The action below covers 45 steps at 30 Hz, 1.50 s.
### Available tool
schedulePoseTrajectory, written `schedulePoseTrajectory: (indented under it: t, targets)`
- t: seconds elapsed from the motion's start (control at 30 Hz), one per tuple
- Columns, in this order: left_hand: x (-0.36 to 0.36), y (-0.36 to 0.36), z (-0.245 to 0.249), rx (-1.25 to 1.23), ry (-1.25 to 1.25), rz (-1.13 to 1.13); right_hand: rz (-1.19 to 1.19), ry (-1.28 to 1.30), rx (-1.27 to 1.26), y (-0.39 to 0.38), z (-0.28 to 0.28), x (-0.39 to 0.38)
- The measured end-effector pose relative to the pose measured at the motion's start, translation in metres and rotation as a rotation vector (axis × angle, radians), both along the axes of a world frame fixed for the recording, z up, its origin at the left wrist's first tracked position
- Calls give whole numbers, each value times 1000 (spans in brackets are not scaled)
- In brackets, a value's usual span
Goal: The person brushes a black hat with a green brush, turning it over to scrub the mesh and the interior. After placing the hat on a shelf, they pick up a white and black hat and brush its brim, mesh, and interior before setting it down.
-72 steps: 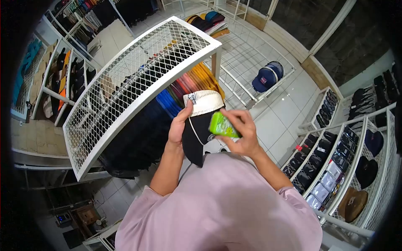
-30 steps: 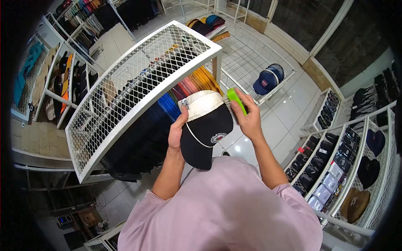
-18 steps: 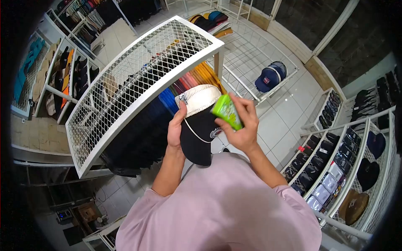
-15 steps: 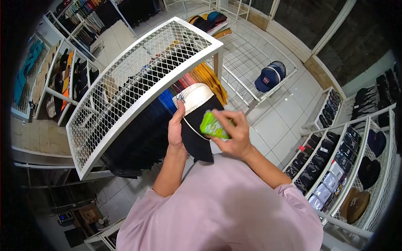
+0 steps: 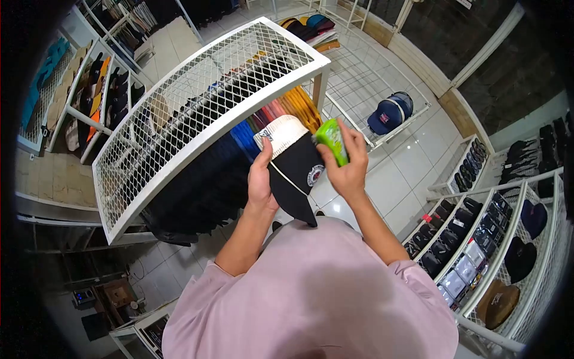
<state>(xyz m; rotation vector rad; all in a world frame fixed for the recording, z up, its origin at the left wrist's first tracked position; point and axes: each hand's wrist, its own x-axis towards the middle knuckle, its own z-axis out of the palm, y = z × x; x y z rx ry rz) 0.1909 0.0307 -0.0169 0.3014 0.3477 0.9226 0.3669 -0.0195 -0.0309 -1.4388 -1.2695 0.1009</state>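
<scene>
My left hand [image 5: 260,179] grips a cap [image 5: 296,170] by its side; the cap has a black front and brim, a white cord, a round badge and a cream mesh back. My right hand [image 5: 345,167] holds a bright green brush [image 5: 331,139] against the upper right side of the cap's crown. Both hands are raised in front of my chest, over the corner of a white wire-mesh rack [image 5: 203,102].
Folded clothes in black, blue, red and yellow hang under the rack. A navy cap [image 5: 387,113] lies on a low wire shelf beyond. White racks of dark caps [image 5: 478,239] stand at the right, and more caps fill shelves [image 5: 78,102] at the left. The floor is white tile.
My right hand has lifted the green brush from the front panel up to the crown's right side. The cap has tilted so the badge shows again.
</scene>
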Motion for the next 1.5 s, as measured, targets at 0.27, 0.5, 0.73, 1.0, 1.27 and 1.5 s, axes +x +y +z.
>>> schedulePoseTrajectory:
  t: [0.27,0.5,0.73,1.0,1.27,1.5]
  targets:
    - [-8,7,0,17,-70,-65,225,67,-95,-1,16,2]
    - [-19,-2,14,12,-32,-32,406,95,-109,16,29,13]
    - [-43,-12,14,59,11,107,482,281,-74,33,26,0]
    - [-99,-44,14,33,-25,323,633,327,-116,61,24,-51]
    - [-148,-70,14,76,-34,459,775,184,-232,80,18,-113]
    - [-181,-68,11,151,-51,465,935,137,-218,85,30,-165]
